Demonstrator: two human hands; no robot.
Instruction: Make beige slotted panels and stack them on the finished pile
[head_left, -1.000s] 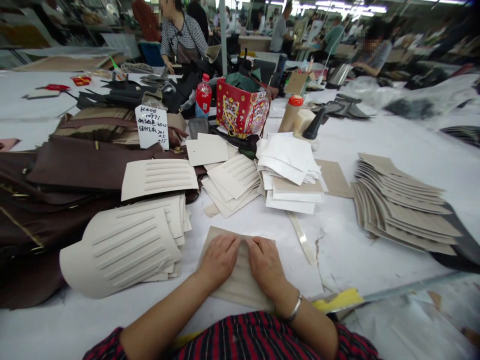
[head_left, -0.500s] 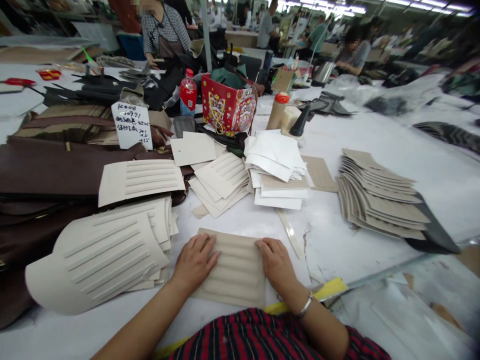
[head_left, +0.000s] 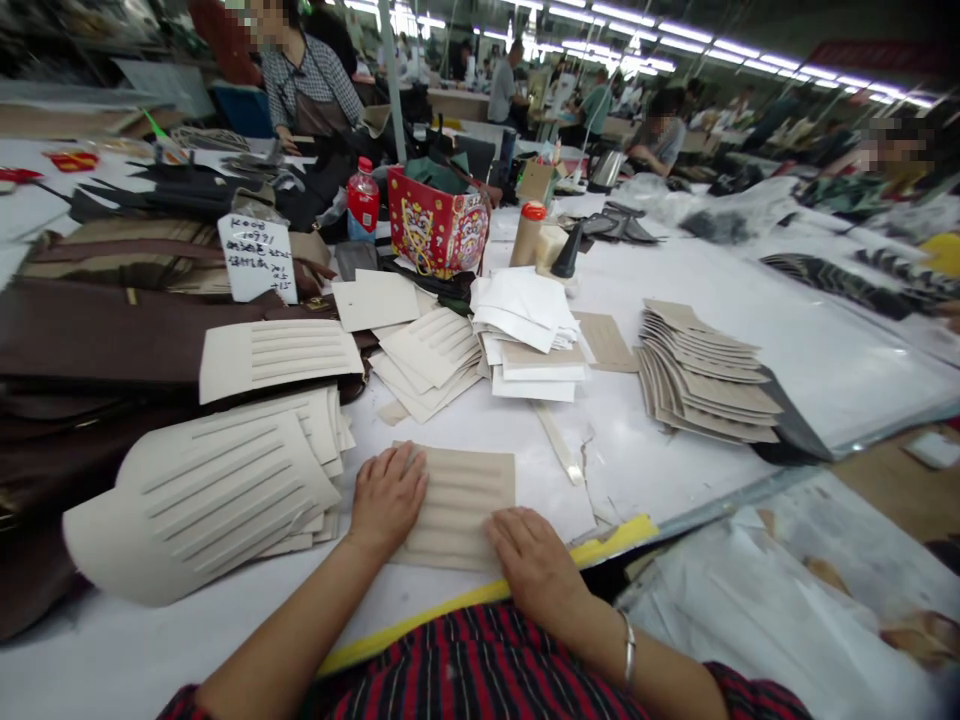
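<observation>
A tan panel (head_left: 465, 500) with raised parallel ridges lies flat on the white table just in front of me. My left hand (head_left: 388, 500) rests on its left edge, fingers stretched over the surface. At the lower right edge of the panel lies my right hand (head_left: 536, 560), its fingers extended and its thumb hidden. Left of my hands are cream ridged panels (head_left: 217, 500) in an overlapping pile, with another cream ridged panel (head_left: 281, 355) behind them.
White sheets (head_left: 525, 310) are stacked ahead, beside more cream panels (head_left: 431, 345). A fanned tan stack (head_left: 705, 375) stands to the right. Brown bags (head_left: 112, 340) fill the left. Farther back are a red box (head_left: 439, 220) and a bottle (head_left: 363, 200). Yellow tape (head_left: 615, 540) edges the table.
My right hand has slid from the panel's upper right corner down its right edge towards me. My left hand stays on the left side. The view has turned slightly right and up.
</observation>
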